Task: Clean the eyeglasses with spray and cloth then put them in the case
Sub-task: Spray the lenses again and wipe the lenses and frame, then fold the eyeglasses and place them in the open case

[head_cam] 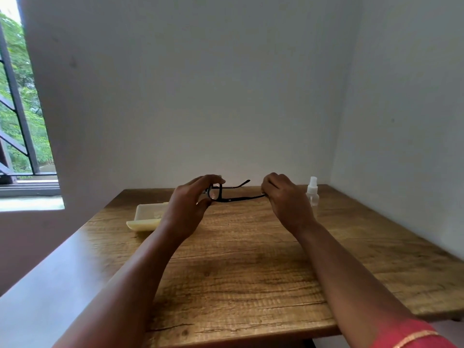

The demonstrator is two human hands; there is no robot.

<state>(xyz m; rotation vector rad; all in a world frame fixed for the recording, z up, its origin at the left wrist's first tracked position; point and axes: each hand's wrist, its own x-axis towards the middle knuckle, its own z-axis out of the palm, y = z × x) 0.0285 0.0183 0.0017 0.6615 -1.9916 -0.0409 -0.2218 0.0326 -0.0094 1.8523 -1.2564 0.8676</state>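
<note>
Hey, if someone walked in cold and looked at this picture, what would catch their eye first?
Most likely the black eyeglasses, held up over the far part of the wooden table: the left hand grips the front frame and the right hand pinches a temple tip. Next, the clear spray bottle standing just right of the right hand, and the open cream case lying near the table's left edge.

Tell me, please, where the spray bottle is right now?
In the head view, the spray bottle stands upright at the table's far right, just beyond the right hand.
</note>
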